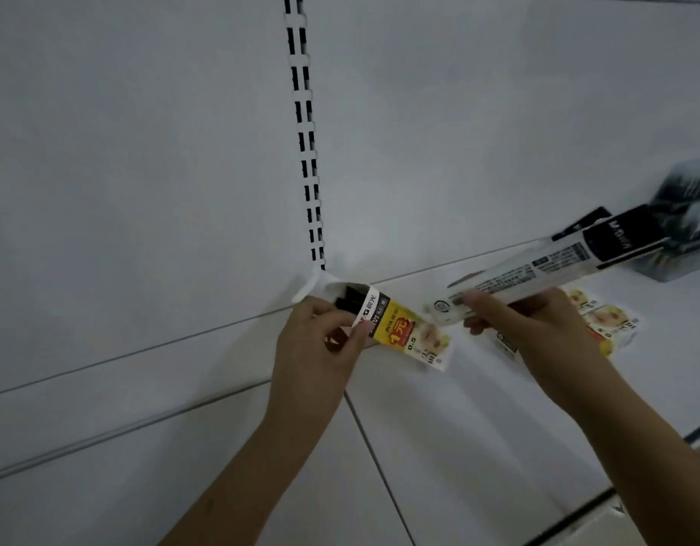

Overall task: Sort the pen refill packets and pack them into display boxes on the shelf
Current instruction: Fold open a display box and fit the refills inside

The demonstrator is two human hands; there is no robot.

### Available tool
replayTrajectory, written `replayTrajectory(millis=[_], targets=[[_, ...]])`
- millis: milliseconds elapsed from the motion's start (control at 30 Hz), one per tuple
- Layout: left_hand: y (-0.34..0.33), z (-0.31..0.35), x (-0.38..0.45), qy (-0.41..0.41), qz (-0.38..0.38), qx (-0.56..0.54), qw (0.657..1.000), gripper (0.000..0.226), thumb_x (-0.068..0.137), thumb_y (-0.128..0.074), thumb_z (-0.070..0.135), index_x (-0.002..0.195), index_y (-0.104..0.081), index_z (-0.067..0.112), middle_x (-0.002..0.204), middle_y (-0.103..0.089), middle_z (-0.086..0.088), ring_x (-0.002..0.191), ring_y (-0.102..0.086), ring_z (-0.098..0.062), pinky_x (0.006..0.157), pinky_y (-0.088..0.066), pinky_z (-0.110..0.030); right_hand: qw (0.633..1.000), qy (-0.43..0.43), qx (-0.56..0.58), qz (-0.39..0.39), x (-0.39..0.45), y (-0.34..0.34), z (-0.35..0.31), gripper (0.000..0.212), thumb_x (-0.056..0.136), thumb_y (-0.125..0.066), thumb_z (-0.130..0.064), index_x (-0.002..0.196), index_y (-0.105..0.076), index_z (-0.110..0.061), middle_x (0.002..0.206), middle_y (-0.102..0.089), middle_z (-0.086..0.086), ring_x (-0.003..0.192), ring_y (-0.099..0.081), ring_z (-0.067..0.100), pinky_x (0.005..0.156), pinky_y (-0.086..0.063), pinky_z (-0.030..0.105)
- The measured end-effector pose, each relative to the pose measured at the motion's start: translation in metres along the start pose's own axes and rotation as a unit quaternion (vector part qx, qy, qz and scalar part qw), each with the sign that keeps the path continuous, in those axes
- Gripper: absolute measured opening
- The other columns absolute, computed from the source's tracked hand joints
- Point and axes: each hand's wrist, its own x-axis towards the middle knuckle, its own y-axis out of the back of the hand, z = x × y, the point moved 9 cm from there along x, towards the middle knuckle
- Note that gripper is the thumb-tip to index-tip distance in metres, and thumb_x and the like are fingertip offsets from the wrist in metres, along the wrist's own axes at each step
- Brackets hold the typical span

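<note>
White shelf (439, 427) held loose packets (608, 325) beside a dark box (683, 214).
Left hand (316, 348) pinched a yellow packet (403, 329); right hand (537, 329) gripped a white carton (537, 273).

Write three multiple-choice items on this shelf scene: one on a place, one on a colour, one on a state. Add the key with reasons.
1. Where are the loose packets lying?
A. on the shelf behind the right hand
B. on the floor
C. inside the dark box

2. What colour is the band on the packet in the left hand?
A. green
B. yellow
C. red

3. What is the right hand doing?
A. resting open
B. pointing at the wall
C. gripping a long white box

Key: 1 A, they lie flat on the white shelf; 2 B, the yellow shows beside the left hand; 3 C, its fingers curl round the box end.
</note>
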Motion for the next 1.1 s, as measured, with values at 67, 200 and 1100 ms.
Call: replayTrajectory(millis=[67, 200, 1100], targets=[[0.015, 0.022, 0.0, -0.074, 0.026, 0.021, 0.997, 0.007, 0.087, -0.072, 0.026, 0.088, -0.075, 0.02, 0.098, -0.045, 0.011, 0.07, -0.059, -0.008, 0.064, -0.048, -0.008, 0.999, 0.036, 0.0, 0.0, -0.003, 0.005, -0.031, 0.02, 0.078, -0.066, -0.033, 0.083, -0.074, -0.016, 0.074, -0.075, 0.0, 0.067, -0.07, 0.013, 0.064, -0.053, 0.014], [0.028, 0.052, -0.009, -0.2, 0.036, 0.068, 0.977, 0.016, 0.087, -0.067, 0.029, 0.089, -0.075, 0.015, 0.113, -0.043, 0.003, 0.073, -0.059, -0.007, 0.063, -0.05, -0.009, 0.995, 0.094, -0.011, -0.014, -0.013, 0.003, -0.085, 0.014, 0.074, -0.067, -0.036, 0.075, -0.073, -0.023, 0.075, -0.074, -0.001, 0.07, -0.07, 0.011, 0.064, -0.052, 0.011], [0.029, 0.045, -0.008, -0.208, -0.052, 0.123, 0.969, 0.01, 0.087, -0.068, 0.033, 0.09, -0.072, 0.024, 0.133, -0.055, 0.01, 0.066, -0.067, -0.01, 0.054, -0.054, -0.018, 0.963, 0.073, -0.233, -0.114, 0.027, -0.086, -0.099, 0.023, 0.082, -0.073, -0.032, 0.104, -0.072, -0.027, 0.099, -0.073, -0.012, 0.081, -0.069, 0.0, 0.072, -0.057, 0.022]])
